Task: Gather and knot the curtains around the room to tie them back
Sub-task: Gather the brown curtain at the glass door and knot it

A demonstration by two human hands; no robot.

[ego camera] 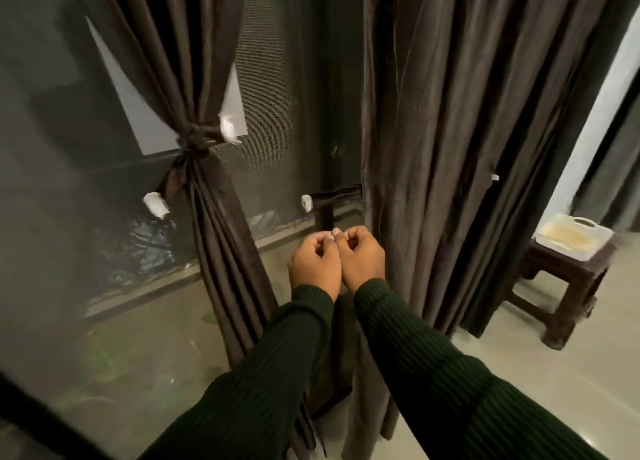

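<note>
Hands: two, left hand (313, 264) and right hand (363, 257), knuckles touching
Curtains: two dark brown, one knotted curtain (194, 140), one loose curtain (450, 130)
Tie-back strips with white ends: one, tie strip (330, 198), beside loose curtain
Stools: one, wooden stool (568, 279)
Trays: one, white tray (573, 236) on stool

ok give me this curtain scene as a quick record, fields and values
left curtain: gathered, knotted
right curtain: hanging loose, not tied
tie strip: sticks out from right curtain's edge, white tag at its end
left hand: fingers curled, beside right hand
right hand: fingers curled, below the strip; grip on anything unclear
stool: right of the curtains, white tray on top
</note>
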